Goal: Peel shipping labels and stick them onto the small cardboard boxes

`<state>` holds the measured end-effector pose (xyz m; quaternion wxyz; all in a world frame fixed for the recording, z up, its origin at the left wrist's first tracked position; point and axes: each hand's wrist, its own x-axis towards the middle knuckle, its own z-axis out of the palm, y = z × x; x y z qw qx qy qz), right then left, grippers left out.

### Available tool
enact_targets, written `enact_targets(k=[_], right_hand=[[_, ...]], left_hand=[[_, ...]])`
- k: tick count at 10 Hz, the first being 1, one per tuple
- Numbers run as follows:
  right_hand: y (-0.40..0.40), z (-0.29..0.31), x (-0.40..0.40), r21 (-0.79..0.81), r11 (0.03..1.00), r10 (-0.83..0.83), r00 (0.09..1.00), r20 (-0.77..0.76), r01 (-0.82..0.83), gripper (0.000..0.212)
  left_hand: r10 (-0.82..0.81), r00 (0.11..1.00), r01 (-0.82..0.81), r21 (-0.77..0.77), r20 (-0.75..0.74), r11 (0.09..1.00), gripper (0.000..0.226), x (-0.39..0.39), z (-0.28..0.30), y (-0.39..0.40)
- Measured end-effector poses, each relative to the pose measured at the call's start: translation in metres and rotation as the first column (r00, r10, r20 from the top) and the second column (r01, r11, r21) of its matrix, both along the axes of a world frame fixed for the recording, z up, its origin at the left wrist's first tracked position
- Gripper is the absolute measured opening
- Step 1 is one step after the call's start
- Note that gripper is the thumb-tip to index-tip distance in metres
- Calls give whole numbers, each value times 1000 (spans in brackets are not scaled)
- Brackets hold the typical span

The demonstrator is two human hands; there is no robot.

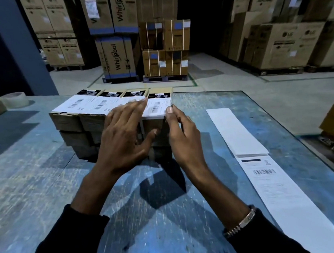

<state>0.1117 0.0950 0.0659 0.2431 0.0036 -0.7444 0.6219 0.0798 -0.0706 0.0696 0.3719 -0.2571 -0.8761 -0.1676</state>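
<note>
At the far edge of the worn blue table (48, 171), we press a label onto the last box in the row.

Going from the left, we see a roll of clear tape (15, 99) near the far left corner, then a stack of small brown cardboard boxes (80, 121) at the far edge, their tops covered by white barcode shipping labels (78, 105) side by side. Our left hand (122, 136) lies flat with fingers straight and spread on the top of the stack, thumb against the near face. The rightmost white label (156, 107) sits on the right-end box, and our right hand (182, 137) pinches that box's near right corner, thumb on the label's edge and fingers curled behind. Toward the right edge lies a long white strip of label backing paper (238, 130), with one printed barcode label (264, 171) on its near part.
</note>
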Motion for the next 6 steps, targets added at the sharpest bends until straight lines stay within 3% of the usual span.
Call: enact_targets(k=[4,6], right_hand=[[0,-16,-8,140,989,57,998,-33,-52,51],[3,-11,2,114,991,77,997,-28,-74,43]], left_hand=[[-7,999,6,-33,-39,999,64,-1,-3,0],[-26,994,24,-24,-108,999,69,8,-2,6]])
